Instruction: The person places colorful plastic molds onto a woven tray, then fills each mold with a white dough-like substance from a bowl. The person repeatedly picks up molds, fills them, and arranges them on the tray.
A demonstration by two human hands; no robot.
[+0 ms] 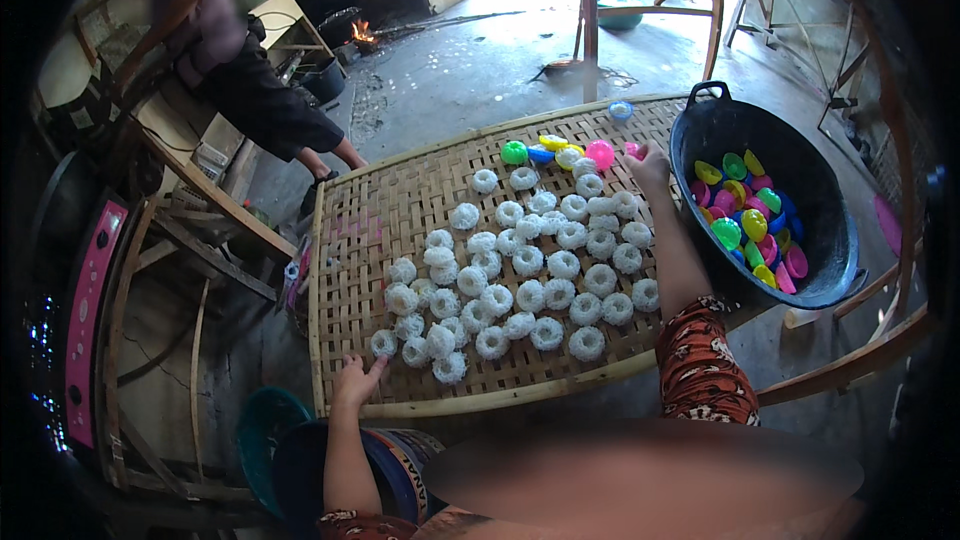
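White ring-shaped pieces of stringy dough [528,260] lie spread and partly piled over a woven bamboo tray [360,230]. At the tray's near left edge is my left hand [355,382], its thumb and fingers apart, just beside the nearest dough ring [383,343]; it holds nothing that I can see. My right hand [650,168] reaches to the far right part of the tray, its fingers closed on a small pink plastic mould [631,149]. Left of it lie a round pink mould [600,153], a green mould [514,152] and several yellow and blue ones.
A black two-handled tub [850,240] with several coloured moulds stands at the tray's right. One blue-and-white mould [621,110] sits at the far edge. Buckets [300,460] stand below my left arm. Another person [215,40] bends over a workbench at far left; a fire [362,32] burns behind.
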